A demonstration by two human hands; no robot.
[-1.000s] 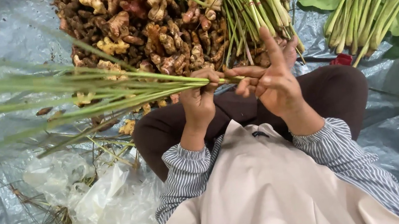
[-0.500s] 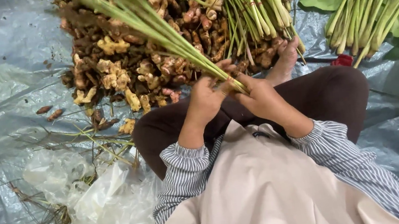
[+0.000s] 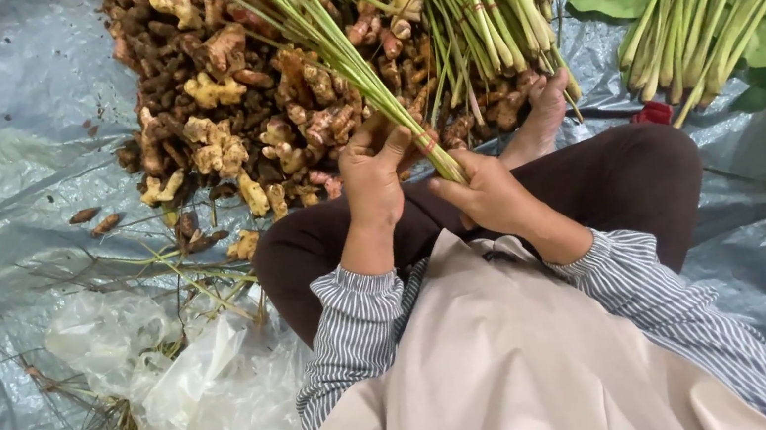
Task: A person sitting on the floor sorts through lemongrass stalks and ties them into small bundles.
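Grey plastic sheeting is covering the floor. Both hands are meeting at the base of a lemongrass bundle (image 3: 351, 60) slanting up-left away from them: left hand (image 3: 375, 174) fingers wrapping the stalks, right hand (image 3: 488, 192) fingers pinching the butt ends, beside the ginger pile (image 3: 239, 115).

Head camera, steep downward view, close over lap.
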